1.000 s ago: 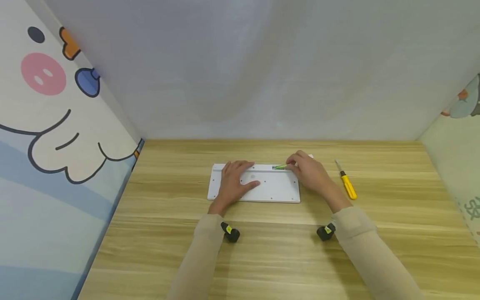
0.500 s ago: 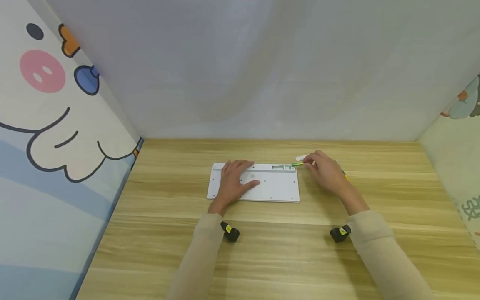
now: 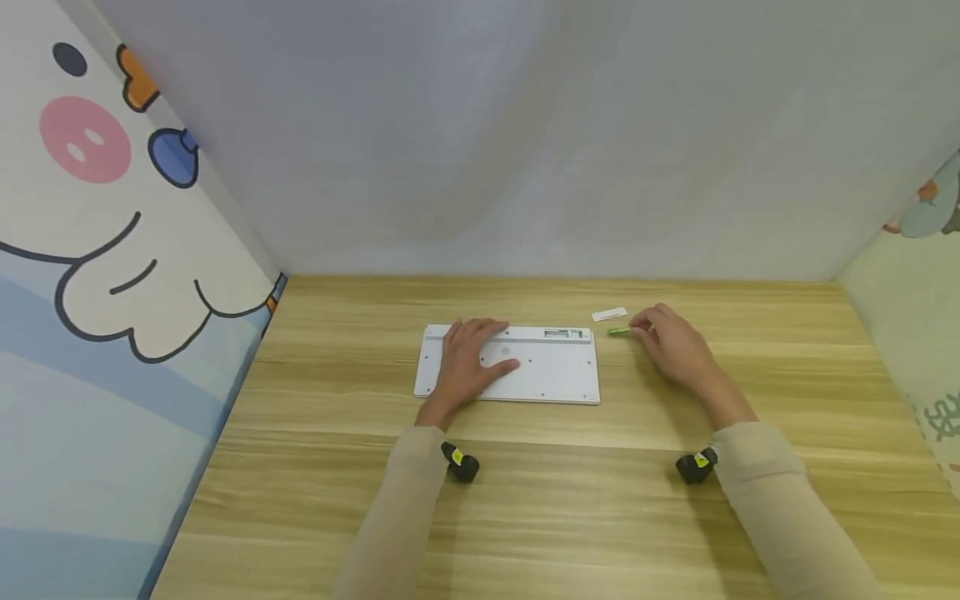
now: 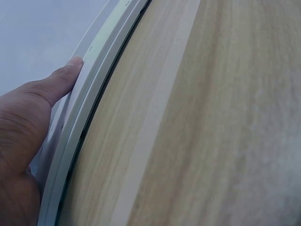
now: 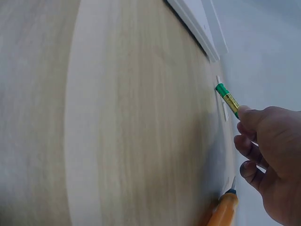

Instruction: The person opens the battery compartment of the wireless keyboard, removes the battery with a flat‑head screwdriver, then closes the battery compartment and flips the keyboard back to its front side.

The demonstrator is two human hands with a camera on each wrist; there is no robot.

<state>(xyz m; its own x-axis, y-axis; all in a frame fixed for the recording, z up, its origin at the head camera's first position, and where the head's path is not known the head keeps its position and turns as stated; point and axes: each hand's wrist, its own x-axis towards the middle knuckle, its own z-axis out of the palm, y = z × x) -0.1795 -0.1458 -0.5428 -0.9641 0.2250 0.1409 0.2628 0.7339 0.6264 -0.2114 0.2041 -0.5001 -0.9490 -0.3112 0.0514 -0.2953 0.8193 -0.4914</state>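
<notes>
A white keyboard (image 3: pixel 555 375) lies underside up on the wooden table, its small battery slot uncovered near the top right corner. Across its left half rests my left hand (image 3: pixel 467 367), thumb and fingers spread; the left wrist view shows the thumb (image 4: pixel 66 77) on the keyboard's edge (image 4: pixel 70 136). Between thumb and fingertips my right hand (image 3: pixel 678 350) pinches one end of a green battery (image 3: pixel 618 331), right of the keyboard. The right wrist view shows the battery (image 5: pixel 228 100) with a gold band, held by the right hand (image 5: pixel 277 150).
A small white cover (image 3: pixel 609 314) lies on the table behind the battery. In the right wrist view a screwdriver (image 5: pixel 225 209) with an orange-yellow handle lies below the right hand; in the head view the right hand hides it. A pale wall (image 3: pixel 555 167) stands behind the table.
My right hand has carried the battery from the slot out to the right, past the keyboard's edge, uncovering the white cover and hiding the screwdriver. The left hand has stayed in place.
</notes>
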